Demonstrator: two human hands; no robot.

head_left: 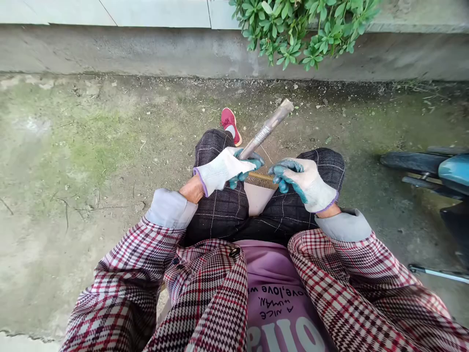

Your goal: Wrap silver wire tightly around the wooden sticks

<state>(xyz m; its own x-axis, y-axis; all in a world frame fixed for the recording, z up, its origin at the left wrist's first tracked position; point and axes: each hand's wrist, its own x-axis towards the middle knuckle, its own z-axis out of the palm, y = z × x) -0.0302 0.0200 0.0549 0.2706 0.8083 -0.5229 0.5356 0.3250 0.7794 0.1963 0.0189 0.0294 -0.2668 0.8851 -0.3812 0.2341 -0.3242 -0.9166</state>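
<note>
My left hand (229, 168), in a white glove with a blue-green coated palm, is closed around the lower end of a wooden stick (282, 112). The stick slants up and to the right, away from me. Silvery wire (262, 134) is wound in tight turns around its middle. My right hand (304, 181), gloved alike, is a short way to the right, apart from the stick. Its fingers are curled together, and whatever they may pinch cannot be made out. Below and between the hands, a yellow-brown strip (262, 179) borders a pale flat surface (257, 198) between my thighs.
A low concrete ledge (146, 51) runs across the far side, with a leafy green bush (304, 24) hanging over it. On the right stands part of a wheeled vehicle (454, 168) with a black tyre. My red shoe (227, 119) rests on the mossy ground (91, 142).
</note>
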